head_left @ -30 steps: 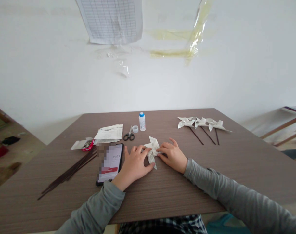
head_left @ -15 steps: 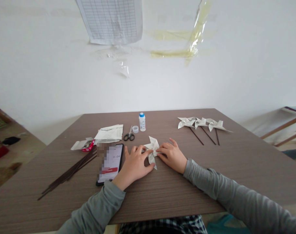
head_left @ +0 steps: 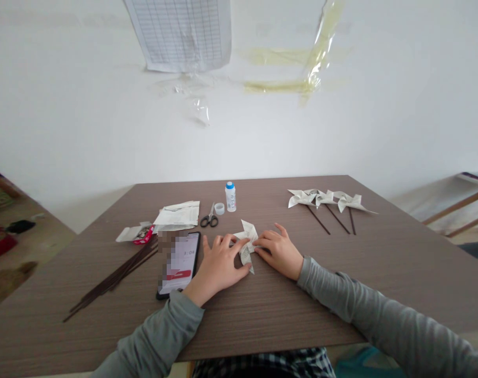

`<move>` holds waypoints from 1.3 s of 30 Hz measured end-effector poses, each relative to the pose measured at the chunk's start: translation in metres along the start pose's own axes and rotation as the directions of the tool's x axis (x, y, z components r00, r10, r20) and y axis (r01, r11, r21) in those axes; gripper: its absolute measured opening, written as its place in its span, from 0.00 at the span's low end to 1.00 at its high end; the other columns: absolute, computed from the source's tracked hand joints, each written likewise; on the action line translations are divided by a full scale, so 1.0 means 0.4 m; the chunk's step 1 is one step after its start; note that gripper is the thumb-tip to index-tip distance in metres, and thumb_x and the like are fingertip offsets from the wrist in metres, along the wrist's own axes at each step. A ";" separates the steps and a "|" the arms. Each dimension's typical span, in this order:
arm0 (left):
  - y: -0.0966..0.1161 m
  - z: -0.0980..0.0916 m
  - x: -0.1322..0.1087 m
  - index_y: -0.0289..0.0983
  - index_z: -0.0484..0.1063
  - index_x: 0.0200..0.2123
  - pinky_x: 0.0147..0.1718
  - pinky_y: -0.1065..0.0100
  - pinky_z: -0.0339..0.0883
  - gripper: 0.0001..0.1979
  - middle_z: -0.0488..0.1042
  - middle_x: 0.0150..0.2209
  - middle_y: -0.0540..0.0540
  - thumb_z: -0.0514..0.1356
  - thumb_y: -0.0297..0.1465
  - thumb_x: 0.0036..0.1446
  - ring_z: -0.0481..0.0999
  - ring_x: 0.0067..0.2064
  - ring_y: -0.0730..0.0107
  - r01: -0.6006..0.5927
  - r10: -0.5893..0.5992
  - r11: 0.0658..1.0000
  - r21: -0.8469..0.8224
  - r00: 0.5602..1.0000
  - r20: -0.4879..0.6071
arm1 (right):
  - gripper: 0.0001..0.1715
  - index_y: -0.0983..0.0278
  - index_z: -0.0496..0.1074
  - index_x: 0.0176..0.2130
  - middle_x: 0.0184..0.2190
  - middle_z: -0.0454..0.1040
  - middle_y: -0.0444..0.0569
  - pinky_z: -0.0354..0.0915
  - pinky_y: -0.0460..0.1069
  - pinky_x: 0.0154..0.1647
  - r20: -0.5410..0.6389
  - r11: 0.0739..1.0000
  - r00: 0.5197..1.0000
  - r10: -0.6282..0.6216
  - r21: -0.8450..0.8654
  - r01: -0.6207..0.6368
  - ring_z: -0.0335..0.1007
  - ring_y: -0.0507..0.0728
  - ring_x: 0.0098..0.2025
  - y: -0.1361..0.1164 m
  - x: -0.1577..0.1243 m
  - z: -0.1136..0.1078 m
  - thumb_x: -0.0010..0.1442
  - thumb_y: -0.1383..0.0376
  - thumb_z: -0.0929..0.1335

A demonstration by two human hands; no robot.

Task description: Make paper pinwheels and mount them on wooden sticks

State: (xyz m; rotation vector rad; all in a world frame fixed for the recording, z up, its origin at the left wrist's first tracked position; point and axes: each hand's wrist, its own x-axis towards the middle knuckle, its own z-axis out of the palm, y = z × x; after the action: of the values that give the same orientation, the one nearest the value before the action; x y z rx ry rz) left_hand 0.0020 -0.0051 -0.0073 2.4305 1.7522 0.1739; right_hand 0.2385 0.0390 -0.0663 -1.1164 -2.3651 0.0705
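Observation:
A folded paper pinwheel (head_left: 247, 253) with printed text lies on the table between my hands, partly covered by fingers. My left hand (head_left: 221, 262) presses on its left side and middle, thumb at the lower blade. From the right, my right hand (head_left: 280, 252) pinches the pinwheel's right edge between thumb and fingers. Just left of my left hand lies a phone (head_left: 179, 265) with a lit screen. Beyond the hands are black-handled scissors (head_left: 210, 219), a roll of clear tape (head_left: 219, 209) and a white bottle with a blue cap (head_left: 231, 198).
Three paper pinwheels on dark sticks (head_left: 327, 199) lie at the back right of the table (head_left: 301, 320). To the left are a stack of paper sheets (head_left: 178, 216), an open red and white box (head_left: 143, 233) and a bundle of thin dark sticks (head_left: 108, 278). A wall rises behind.
Both hands stay on the pinwheel in nearly the same pose. The whole view has shifted very slightly; nothing else has visibly moved.

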 end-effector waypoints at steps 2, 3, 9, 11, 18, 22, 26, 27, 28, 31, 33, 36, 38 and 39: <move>-0.001 0.002 0.001 0.57 0.76 0.76 0.78 0.12 0.46 0.33 0.79 0.70 0.39 0.70 0.45 0.70 0.74 0.72 0.31 -0.001 0.001 1.000 -0.003 1.000 0.002 | 0.11 0.54 0.88 0.52 0.47 0.88 0.50 0.59 0.76 0.81 0.000 1.000 1.000 0.000 0.006 0.000 0.86 0.66 0.52 0.000 -0.001 0.001 0.79 0.65 0.72; -0.002 0.002 0.001 0.57 0.77 0.76 0.78 0.12 0.46 0.33 0.79 0.70 0.39 0.70 0.46 0.70 0.74 0.72 0.31 -0.001 0.001 1.000 -0.003 1.000 0.002 | 0.11 0.55 0.88 0.52 0.47 0.88 0.51 0.59 0.77 0.81 0.002 1.000 1.000 -0.002 0.006 0.002 0.86 0.66 0.53 0.000 -0.001 0.002 0.79 0.65 0.72; -0.001 0.000 0.002 0.57 0.80 0.73 0.78 0.12 0.47 0.30 0.78 0.70 0.38 0.71 0.46 0.69 0.73 0.73 0.29 0.005 -0.005 1.000 0.002 1.000 0.008 | 0.11 0.55 0.88 0.52 0.48 0.89 0.52 0.60 0.77 0.81 0.009 1.000 1.000 0.002 0.001 -0.002 0.87 0.66 0.52 -0.001 -0.003 0.000 0.80 0.65 0.72; 0.000 -0.002 0.002 0.57 0.80 0.73 0.78 0.12 0.47 0.31 0.79 0.70 0.38 0.71 0.46 0.69 0.73 0.73 0.28 0.003 -0.003 1.000 -0.002 1.000 0.008 | 0.11 0.55 0.88 0.52 0.48 0.89 0.52 0.60 0.77 0.81 0.012 1.000 1.000 0.003 -0.004 -0.003 0.87 0.66 0.52 -0.002 -0.003 -0.002 0.79 0.65 0.73; -0.001 -0.002 -0.001 0.56 0.81 0.73 0.78 0.11 0.46 0.30 0.78 0.71 0.38 0.71 0.47 0.70 0.74 0.73 0.30 -0.005 0.005 1.000 0.006 1.000 0.014 | 0.10 0.56 0.88 0.52 0.47 0.89 0.51 0.61 0.77 0.80 -0.008 1.000 1.000 -0.018 -0.010 0.018 0.86 0.65 0.51 -0.001 -0.005 -0.001 0.80 0.65 0.72; -0.001 -0.003 0.000 0.55 0.80 0.73 0.78 0.11 0.46 0.30 0.78 0.71 0.37 0.70 0.47 0.70 0.73 0.73 0.29 -0.003 0.002 1.000 0.012 1.000 0.028 | 0.11 0.56 0.88 0.52 0.47 0.89 0.52 0.60 0.77 0.81 -0.005 1.000 1.000 -0.008 0.000 0.008 0.87 0.65 0.52 -0.002 -0.007 -0.001 0.80 0.65 0.72; 0.000 -0.001 0.000 0.55 0.79 0.74 0.78 0.11 0.45 0.30 0.78 0.72 0.38 0.70 0.46 0.71 0.73 0.74 0.30 0.007 -0.007 1.000 0.009 1.000 0.031 | 0.12 0.55 0.88 0.53 0.48 0.89 0.51 0.58 0.77 0.82 0.010 1.000 1.000 0.009 0.001 -0.009 0.87 0.65 0.52 -0.004 -0.004 -0.002 0.80 0.65 0.72; 0.000 0.001 -0.001 0.55 0.79 0.74 0.78 0.11 0.45 0.30 0.78 0.72 0.38 0.70 0.46 0.71 0.73 0.74 0.31 0.010 -0.010 1.000 0.007 1.000 0.027 | 0.12 0.55 0.88 0.53 0.48 0.89 0.51 0.58 0.77 0.82 0.012 1.000 1.000 0.011 0.003 -0.011 0.87 0.65 0.52 -0.004 -0.003 -0.002 0.80 0.65 0.72; -0.001 0.003 -0.001 0.55 0.79 0.74 0.78 0.11 0.45 0.31 0.78 0.72 0.38 0.70 0.45 0.71 0.73 0.74 0.31 0.013 -0.013 1.000 0.006 1.000 0.023 | 0.12 0.55 0.88 0.53 0.48 0.89 0.51 0.58 0.77 0.82 0.013 1.000 1.000 0.014 0.005 -0.014 0.87 0.65 0.52 -0.004 -0.003 -0.001 0.80 0.65 0.72; -0.001 0.007 0.001 0.53 0.77 0.76 0.78 0.11 0.46 0.33 0.77 0.72 0.38 0.71 0.45 0.70 0.73 0.74 0.31 0.021 -0.021 1.000 0.002 1.000 0.012 | 0.12 0.56 0.88 0.53 0.48 0.89 0.51 0.59 0.79 0.81 0.016 1.000 1.000 0.014 0.011 -0.014 0.87 0.65 0.52 -0.001 -0.002 0.001 0.80 0.65 0.72; -0.001 0.007 0.003 0.52 0.76 0.76 0.78 0.11 0.46 0.34 0.78 0.72 0.38 0.71 0.45 0.69 0.73 0.74 0.30 0.021 -0.021 1.000 -0.003 1.000 0.011 | 0.11 0.56 0.88 0.53 0.48 0.89 0.51 0.59 0.78 0.81 0.014 1.000 1.000 0.009 0.008 -0.009 0.88 0.65 0.52 0.001 -0.003 0.003 0.80 0.65 0.72; 0.001 0.004 0.004 0.53 0.77 0.75 0.78 0.10 0.45 0.33 0.78 0.72 0.38 0.71 0.45 0.70 0.73 0.74 0.30 0.019 -0.019 1.000 -0.007 1.000 0.019 | 0.11 0.55 0.88 0.53 0.48 0.89 0.50 0.60 0.77 0.81 0.003 1.000 1.000 0.005 0.001 -0.005 0.88 0.65 0.52 0.002 -0.005 0.004 0.79 0.65 0.73; 0.001 0.002 0.003 0.55 0.79 0.74 0.78 0.11 0.45 0.31 0.77 0.72 0.39 0.71 0.46 0.70 0.73 0.74 0.31 0.016 -0.016 1.000 -0.005 1.000 0.026 | 0.11 0.55 0.88 0.53 0.48 0.89 0.50 0.60 0.76 0.81 -0.003 1.000 1.000 0.004 0.003 -0.004 0.88 0.65 0.52 0.003 -0.005 0.004 0.79 0.65 0.73; 0.002 0.001 0.003 0.55 0.79 0.74 0.78 0.11 0.45 0.31 0.77 0.72 0.39 0.71 0.46 0.70 0.73 0.74 0.31 0.015 -0.015 1.000 -0.003 0.999 0.031 | 0.11 0.55 0.88 0.53 0.48 0.89 0.50 0.60 0.76 0.81 -0.005 1.000 1.000 0.001 0.006 -0.001 0.88 0.65 0.52 0.003 -0.006 0.004 0.79 0.65 0.73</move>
State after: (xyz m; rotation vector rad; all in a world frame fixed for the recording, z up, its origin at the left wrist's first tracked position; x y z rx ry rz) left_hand 0.0031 -0.0042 -0.0074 2.4037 1.7553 0.1368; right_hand 0.2401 0.0385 -0.0689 -1.1134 -2.3588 0.0747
